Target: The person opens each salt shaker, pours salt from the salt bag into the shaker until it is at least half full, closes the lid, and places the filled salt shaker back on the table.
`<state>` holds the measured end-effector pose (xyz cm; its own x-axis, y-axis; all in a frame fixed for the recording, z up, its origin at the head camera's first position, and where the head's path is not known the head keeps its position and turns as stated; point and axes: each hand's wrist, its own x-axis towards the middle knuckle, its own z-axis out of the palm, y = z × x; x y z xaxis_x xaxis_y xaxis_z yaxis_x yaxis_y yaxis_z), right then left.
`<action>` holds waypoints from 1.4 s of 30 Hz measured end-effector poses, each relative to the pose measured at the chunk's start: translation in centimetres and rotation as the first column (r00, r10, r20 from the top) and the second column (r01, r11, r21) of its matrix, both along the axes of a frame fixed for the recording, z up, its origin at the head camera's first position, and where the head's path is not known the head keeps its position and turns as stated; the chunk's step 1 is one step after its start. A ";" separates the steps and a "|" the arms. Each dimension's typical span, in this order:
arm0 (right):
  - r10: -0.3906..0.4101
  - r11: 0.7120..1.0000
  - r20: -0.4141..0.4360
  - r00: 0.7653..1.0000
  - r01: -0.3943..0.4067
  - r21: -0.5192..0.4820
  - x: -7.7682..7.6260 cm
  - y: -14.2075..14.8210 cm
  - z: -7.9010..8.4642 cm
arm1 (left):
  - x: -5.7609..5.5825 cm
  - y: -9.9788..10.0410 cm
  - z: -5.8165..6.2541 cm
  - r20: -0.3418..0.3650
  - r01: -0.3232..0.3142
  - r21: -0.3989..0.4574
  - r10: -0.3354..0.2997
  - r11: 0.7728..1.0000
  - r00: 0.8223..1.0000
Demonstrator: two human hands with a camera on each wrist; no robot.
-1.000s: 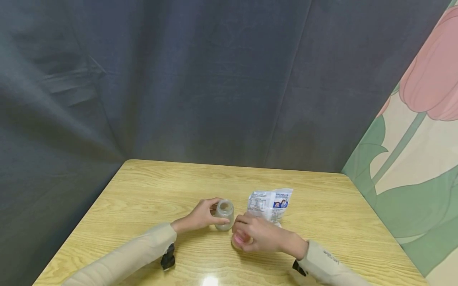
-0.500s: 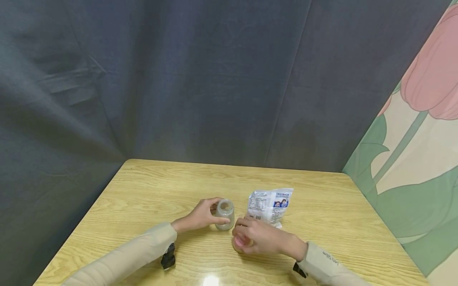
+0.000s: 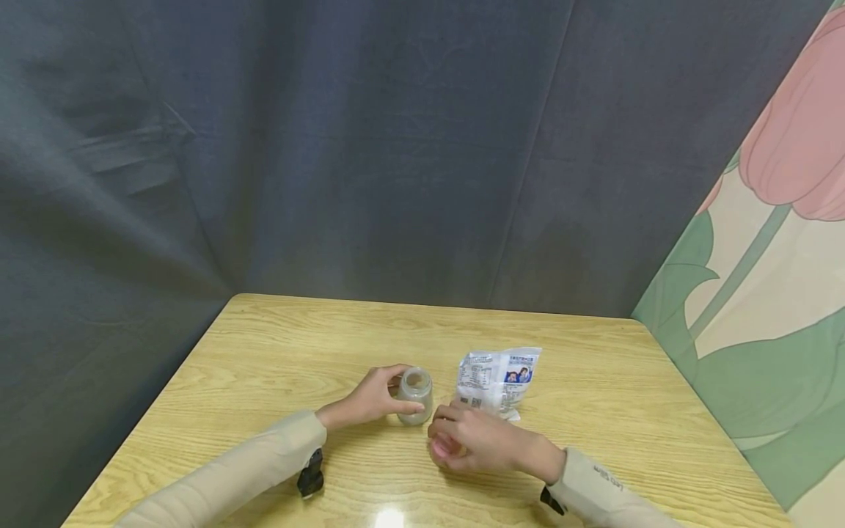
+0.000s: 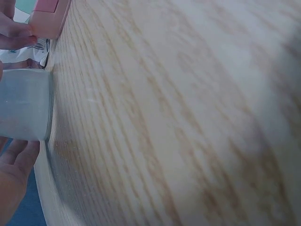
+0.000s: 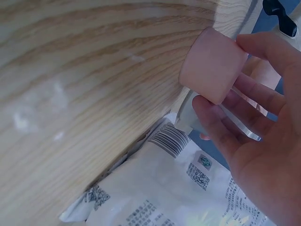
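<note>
In the head view my left hand (image 3: 370, 400) grips a small clear glass jar (image 3: 417, 411) from its left side, with the thumb in front. The jar stands upright on the table, its mouth uncovered. My right hand (image 3: 485, 438), just right of the jar, holds a small pink cup-like container (image 3: 446, 449). In the right wrist view the thumb and fingers lie around that container (image 5: 211, 66), which has smooth, slightly tapered walls. Its base is at the tabletop. A darker pink patch (image 4: 46, 4) shows on it in the left wrist view. The contents of both vessels cannot be made out.
A white printed plastic bag (image 3: 485, 378) stands behind my right hand, close to its knuckles. The wood-grain table (image 3: 317, 337) ends at a dark curtain (image 3: 396, 183). A tulip-patterned panel (image 3: 772, 308) borders the right side.
Both hands keep their holds, almost still. Compared with a second ago, a little more of the bag's lower right corner shows beside my right hand.
</note>
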<state>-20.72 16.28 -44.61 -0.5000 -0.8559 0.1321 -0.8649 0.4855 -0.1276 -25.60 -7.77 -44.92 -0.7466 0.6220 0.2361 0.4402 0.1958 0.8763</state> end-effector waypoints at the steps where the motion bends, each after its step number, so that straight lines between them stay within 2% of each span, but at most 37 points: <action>1: 0.001 1.000 0.000 1.000 -0.001 0.000 0.0 0.0 0.0 | 0.0 0.0 0.0 -0.002 0.000 0.002 0.000 1.000 1.000; 14: 0.023 1.000 0.041 0.999 -0.023 -0.020 -0.1 0.1 0.1 | 0.1 0.0 0.1 0.022 -0.004 0.009 0.004 1.000 1.000; 16: 0.026 0.999 0.041 0.999 -0.025 -0.024 -0.1 0.1 0.2 | -0.2 0.1 -0.3 0.018 -0.003 0.009 0.003 1.000 1.000; 23: 0.033 0.999 0.051 0.998 -0.031 -0.040 0.0 0.2 0.6 | -1.7 0.0 -2.9 -0.003 -0.017 -0.008 0.017 1.000 1.000; 27: 0.054 0.996 0.031 0.998 -0.052 -0.070 0.0 0.1 0.6 | -2.0 0.0 -3.3 -0.005 -0.017 -0.017 0.017 1.000 1.000; 30: 0.071 0.992 0.031 0.997 -0.067 -0.107 -0.1 0.0 0.5 | -1.7 0.0 -2.9 -0.005 -0.012 -0.008 0.012 1.000 1.000; 37: 0.033 0.992 0.001 0.999 -0.033 -0.123 -0.2 0.1 0.8 | -0.2 0.0 -0.4 0.021 0.004 0.002 -0.004 1.000 1.000; 42: 0.039 0.987 -0.064 0.997 -0.049 -0.151 -0.4 0.1 0.8 | 0.0 0.0 -0.1 0.015 0.005 0.006 -0.005 1.000 1.000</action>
